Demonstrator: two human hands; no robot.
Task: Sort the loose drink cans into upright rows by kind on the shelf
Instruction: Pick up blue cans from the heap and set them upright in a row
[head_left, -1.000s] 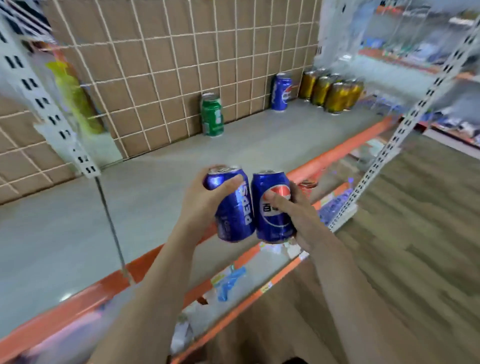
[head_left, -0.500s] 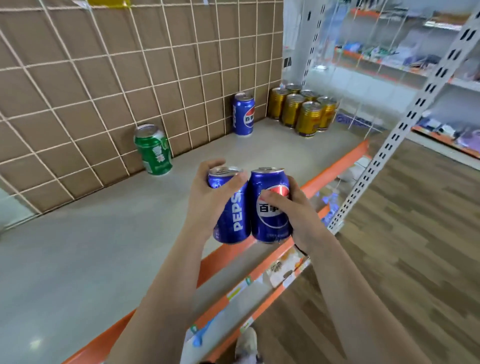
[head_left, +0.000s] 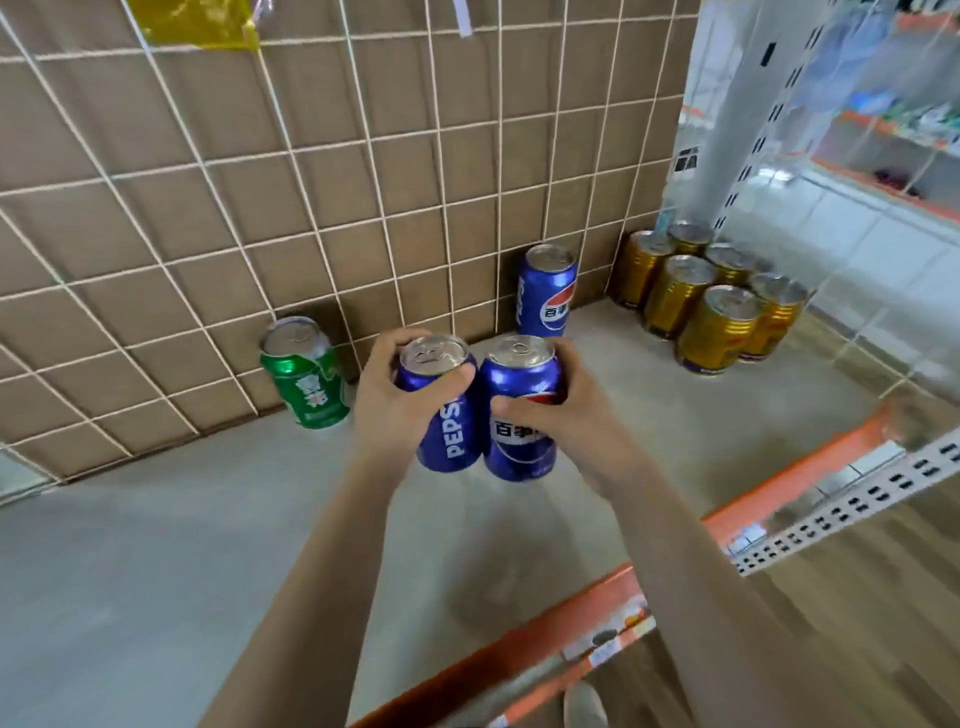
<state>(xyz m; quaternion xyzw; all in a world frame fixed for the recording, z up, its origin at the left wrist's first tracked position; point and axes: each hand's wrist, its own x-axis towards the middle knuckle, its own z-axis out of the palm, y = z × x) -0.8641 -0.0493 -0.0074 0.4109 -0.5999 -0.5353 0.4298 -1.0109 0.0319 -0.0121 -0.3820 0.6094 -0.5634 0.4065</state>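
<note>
Over the shelf (head_left: 156, 571), further in than before, left hand (head_left: 387, 405) and right hand (head_left: 574, 421), fingers (head_left: 457, 375) round blue cans (head_left: 519, 452).

I have the left hand (head_left: 395, 400) curled round one blue Pepsi can (head_left: 449, 431) and the right hand (head_left: 566, 415) curled round a second blue can (head_left: 519, 447), both upright and side by side over the grey shelf (head_left: 156, 571). Just beyond the hands a third blue can (head_left: 545, 296) stands upright against the wire grid (head_left: 311, 182). I see a green can (head_left: 306, 379) at the grid beyond and left of the left hand, and a cluster of gold cans (head_left: 711, 306) beyond and right of the right hand.
</note>
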